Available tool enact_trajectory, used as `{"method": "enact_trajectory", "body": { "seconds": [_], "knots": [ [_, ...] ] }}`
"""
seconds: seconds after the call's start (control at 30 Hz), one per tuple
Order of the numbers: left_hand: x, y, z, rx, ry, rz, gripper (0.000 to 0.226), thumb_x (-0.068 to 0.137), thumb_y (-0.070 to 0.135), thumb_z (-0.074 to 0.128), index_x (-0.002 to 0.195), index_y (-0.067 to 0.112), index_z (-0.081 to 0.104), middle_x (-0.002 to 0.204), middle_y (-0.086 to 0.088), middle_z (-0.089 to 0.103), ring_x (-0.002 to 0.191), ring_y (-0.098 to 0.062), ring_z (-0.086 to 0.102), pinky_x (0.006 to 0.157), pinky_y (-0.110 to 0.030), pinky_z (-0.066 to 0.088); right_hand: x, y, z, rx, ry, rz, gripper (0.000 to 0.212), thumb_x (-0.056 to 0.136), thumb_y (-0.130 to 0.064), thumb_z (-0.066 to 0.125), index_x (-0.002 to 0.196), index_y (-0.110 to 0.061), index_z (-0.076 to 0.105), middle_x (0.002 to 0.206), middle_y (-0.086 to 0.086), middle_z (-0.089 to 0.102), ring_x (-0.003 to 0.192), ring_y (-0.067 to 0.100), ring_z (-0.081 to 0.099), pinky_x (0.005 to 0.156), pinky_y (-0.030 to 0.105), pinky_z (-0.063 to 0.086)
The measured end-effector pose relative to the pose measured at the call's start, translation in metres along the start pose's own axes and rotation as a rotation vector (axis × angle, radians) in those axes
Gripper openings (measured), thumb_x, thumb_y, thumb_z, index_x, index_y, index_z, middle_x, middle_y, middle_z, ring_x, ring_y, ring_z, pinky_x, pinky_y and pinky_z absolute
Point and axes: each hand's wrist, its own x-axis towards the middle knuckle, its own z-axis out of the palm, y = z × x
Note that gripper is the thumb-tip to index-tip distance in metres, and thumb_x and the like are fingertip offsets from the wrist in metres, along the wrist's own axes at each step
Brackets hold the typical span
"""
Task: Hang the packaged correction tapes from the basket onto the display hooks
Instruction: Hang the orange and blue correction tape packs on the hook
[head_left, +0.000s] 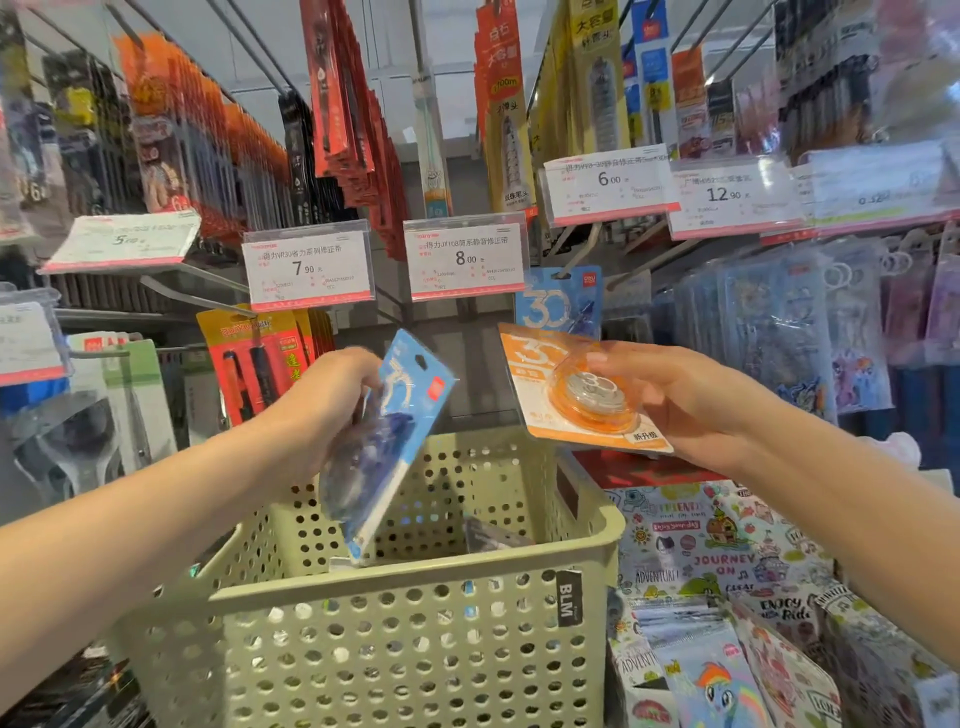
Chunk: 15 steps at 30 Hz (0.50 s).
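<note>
My left hand (332, 395) grips a blue packaged correction tape (400, 431), tilted and blurred, above the pale green perforated basket (415, 587). To its right, my right hand (670, 400) holds an orange packaged correction tape (561, 389) by its blister, card face towards me. Just behind it, one blue correction tape pack (558, 301) hangs on a display hook below the 8.00 price tag (465, 257). Inside the basket a dark pack (488, 535) lies near the bottom; the rest of its contents are hidden.
Rows of hanging stationery packs fill the hooks above and to both sides. Red pen packs (254, 358) hang at the left. Patterned pouches (727, 597) lie on the shelf to the right of the basket. A 7.90 price tag (309, 267) juts out in front.
</note>
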Motion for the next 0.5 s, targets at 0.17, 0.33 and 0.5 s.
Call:
{"method": "enact_trajectory", "body": {
  "seconds": [0.17,0.33,0.5],
  "knots": [
    [-0.008,0.002,-0.001,0.267,-0.133,0.267,0.041,0.096,0.018,0.033,0.063,0.000,0.049,0.035,0.001,0.045,0.039,-0.016,0.038,0.041,-0.021,0.034,-0.006,0.003,-0.009,-0.018,-0.011,0.025,0.054,0.066,-0.016,0.066,0.119,-0.002,0.061,0.113,0.015,0.069,0.085,0.022,0.070,0.066,0.026,0.058],
    [-0.044,0.019,0.002,0.406,-0.294,0.541,0.068,0.096,0.053,0.025,0.069,-0.005,0.049,0.050,-0.012,0.040,0.044,-0.021,0.037,0.055,-0.033,0.038,-0.012,0.003,-0.013,-0.014,-0.008,0.005,0.029,0.074,-0.011,0.064,0.103,-0.006,0.065,0.089,0.007,0.075,0.070,0.016,0.072,0.058,0.024,0.059],
    [-0.057,0.041,0.014,0.410,-0.278,0.686,0.057,0.098,0.041,0.033,0.085,-0.012,0.049,0.061,-0.015,0.044,0.050,-0.023,0.041,0.049,-0.036,0.039,-0.018,0.005,-0.017,-0.074,0.082,-0.078,0.022,0.079,-0.003,0.064,0.094,-0.018,0.059,0.076,-0.005,0.077,0.068,0.010,0.073,0.058,0.023,0.059]
  ]
}}
